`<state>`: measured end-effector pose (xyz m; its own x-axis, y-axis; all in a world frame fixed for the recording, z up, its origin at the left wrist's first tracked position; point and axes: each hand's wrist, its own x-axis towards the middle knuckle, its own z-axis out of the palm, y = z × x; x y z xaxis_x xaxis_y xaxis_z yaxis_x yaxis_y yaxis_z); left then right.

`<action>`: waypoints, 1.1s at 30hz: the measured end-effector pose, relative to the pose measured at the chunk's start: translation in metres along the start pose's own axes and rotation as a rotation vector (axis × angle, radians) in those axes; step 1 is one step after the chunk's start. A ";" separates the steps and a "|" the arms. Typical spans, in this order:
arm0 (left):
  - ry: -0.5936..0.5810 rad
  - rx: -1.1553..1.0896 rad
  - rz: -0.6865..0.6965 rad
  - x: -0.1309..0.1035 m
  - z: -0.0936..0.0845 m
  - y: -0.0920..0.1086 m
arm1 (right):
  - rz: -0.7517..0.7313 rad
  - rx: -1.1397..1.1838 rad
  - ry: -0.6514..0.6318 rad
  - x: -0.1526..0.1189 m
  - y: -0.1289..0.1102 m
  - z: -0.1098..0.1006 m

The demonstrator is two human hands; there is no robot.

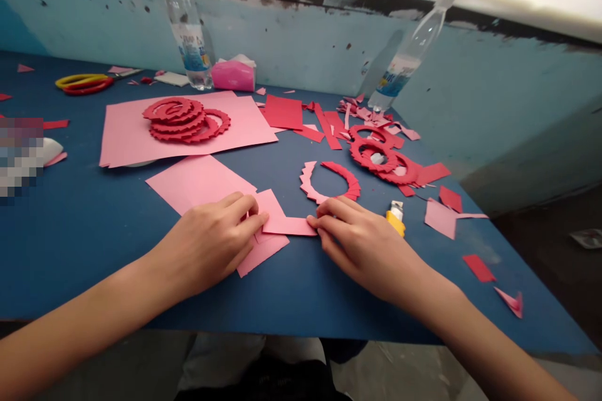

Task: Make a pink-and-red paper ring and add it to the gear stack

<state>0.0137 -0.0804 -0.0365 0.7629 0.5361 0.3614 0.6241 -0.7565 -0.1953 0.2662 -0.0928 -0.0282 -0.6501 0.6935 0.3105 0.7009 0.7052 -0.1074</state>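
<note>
Apparently to steady it, the left hand [219, 232] and right hand [357, 241], set apart, touch opposite ends of a pink strip [296, 226] over the blue table [301, 313]; whether they pinch or merely press, one cannot tell.

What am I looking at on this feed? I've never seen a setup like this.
There is no machine here: these are a person's bare hands, and the single picture comes from a camera worn on that person's head, looking forward and down. The left hand and right hand have their fingertips at opposite ends of a pink paper strip; whether they pinch or just press it, I can't tell. Beyond the right hand lies an open ring of pink and red paper. On the blue table are also red paper rings on pink sheets, scissors and two bottles.
</note>
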 end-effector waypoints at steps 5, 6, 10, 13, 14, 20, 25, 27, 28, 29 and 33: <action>-0.098 -0.091 -0.150 0.012 -0.001 0.001 | 0.034 0.091 0.051 -0.001 0.007 0.005; -0.140 -0.110 -0.177 0.016 -0.002 0.002 | 0.038 0.099 0.058 -0.001 0.008 0.006; -0.303 -0.315 -0.311 0.027 -0.008 0.000 | 0.037 0.085 0.064 -0.001 0.009 0.008; -0.389 -0.443 -0.375 0.035 -0.009 -0.003 | 0.033 0.057 0.053 -0.001 0.008 0.007; -0.407 -0.482 -0.385 0.037 -0.009 -0.004 | 0.030 0.049 0.050 0.000 0.007 0.007; -0.375 -0.675 -0.371 0.040 -0.003 -0.010 | 0.016 0.036 0.047 0.000 0.006 0.008; -0.258 -0.730 -0.310 0.036 0.005 -0.013 | 0.007 0.049 0.040 0.001 0.007 0.009; -0.231 -0.766 -0.313 0.036 0.006 -0.012 | 0.004 0.060 0.043 0.001 0.007 0.008; -0.225 -0.801 -0.327 0.036 0.007 -0.012 | 0.006 0.075 0.044 0.001 0.007 0.008; -0.219 -0.850 -0.345 0.036 0.007 -0.011 | 0.016 0.104 0.046 0.001 0.007 0.008; -0.170 -1.132 -0.437 0.037 0.006 -0.009 | 0.117 0.321 0.068 -0.001 0.005 0.005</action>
<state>0.0377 -0.0514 -0.0270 0.5914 0.8043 0.0578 0.3987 -0.3540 0.8460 0.2686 -0.0891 -0.0334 -0.5425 0.7684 0.3395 0.6340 0.6396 -0.4346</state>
